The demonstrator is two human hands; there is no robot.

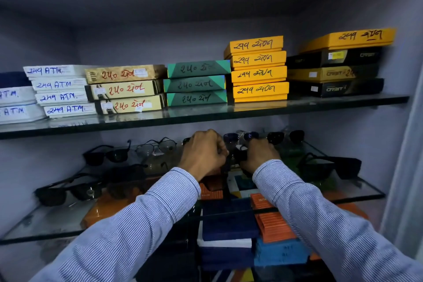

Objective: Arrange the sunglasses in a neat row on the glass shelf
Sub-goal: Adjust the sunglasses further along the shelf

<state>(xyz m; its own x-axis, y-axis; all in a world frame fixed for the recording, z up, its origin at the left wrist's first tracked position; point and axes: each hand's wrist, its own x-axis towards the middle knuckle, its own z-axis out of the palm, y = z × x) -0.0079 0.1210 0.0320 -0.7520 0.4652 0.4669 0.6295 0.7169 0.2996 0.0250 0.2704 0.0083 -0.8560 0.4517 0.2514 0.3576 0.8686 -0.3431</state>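
Observation:
Both my hands reach onto the lower glass shelf at its middle. My left hand and my right hand are closed on one dark pair of sunglasses, mostly hidden between them. Behind the hands stand a blue-lensed pair and a black pair. At the back left sit a black pair and a thin wire-framed pair. A large black pair lies at the front left. Another black pair rests at the right.
The upper glass shelf carries stacks of flat boxes: white, tan, green, yellow and black-and-yellow. Under the lower shelf lie orange, navy and blue boxes. Cabinet walls close both sides.

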